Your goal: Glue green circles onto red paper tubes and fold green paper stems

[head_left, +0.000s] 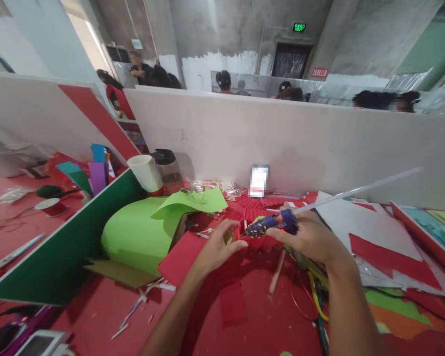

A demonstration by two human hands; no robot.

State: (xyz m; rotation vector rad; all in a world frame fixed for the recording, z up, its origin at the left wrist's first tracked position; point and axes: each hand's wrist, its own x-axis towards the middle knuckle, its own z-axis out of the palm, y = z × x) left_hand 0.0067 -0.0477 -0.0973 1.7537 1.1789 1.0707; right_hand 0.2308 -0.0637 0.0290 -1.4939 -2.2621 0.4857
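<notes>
My right hand point(311, 235) is wrapped round a blue glue gun point(288, 220), its nozzle pointing left. A long translucent glue stick point(359, 190) sticks out of the gun's back end, up to the right. Facing the nozzle, my left hand point(222, 242) has its thumb and fingers curled on a piece of folded red paper point(259, 243). The nozzle tip is close to the paper beside my left fingers; whether it touches cannot be made out. More pleated red paper point(246, 208) lies behind both hands.
Left of my hands are a curled green sheet point(137, 237), a white cup point(145, 173) and a dark green board point(77, 237). A lit phone point(258, 181) leans on the white partition point(222, 133). Scissors with yellow handles point(317, 296) and white sheets point(378, 237) lie right. People sit beyond the partition.
</notes>
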